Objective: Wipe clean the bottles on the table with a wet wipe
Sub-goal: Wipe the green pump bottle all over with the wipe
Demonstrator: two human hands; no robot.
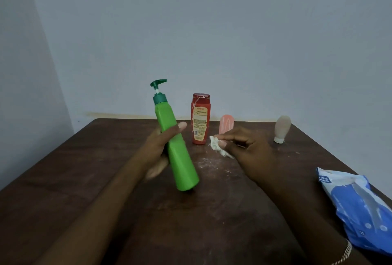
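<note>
the fingers [158,170] of the left hand [161,150] curl round the back of a green pump bottle [179,154], with the thumb laid straight across its front, so the hand grips the bottle about mid-body. the bottle is smooth, glossy plastic with flat faces, slim at the shoulder and widening toward its base, and has a darker green collar and a hooked pump head. it tilts with the pump leaning left and away over the middle of the table [84,169]; i cannot tell whether its base touches the wood.

the right hand [252,154] sits just right of the bottle, apart from it. its thumb and forefinger pinch a crumpled, greyish-white wet wipe [218,148], and the other fingers are loosely bent. the wipe hangs in a wrinkled wad below the fingertips.

the table is dark brown wood with a worn, streaky grain and a pale powdery smear [209,165] under the wipe. toward the far edge stand a red bottle [200,120] with a rounded cap and a printed label, a small pink bottle [226,124] with a rounded top just right of it, and, well apart to the right, a beige tube [281,127] standing on its white cap. a crinkled blue and white plastic wipes pack [358,209] lies at the near right edge. a chain bracelet [343,254] circles the right wrist.
</note>
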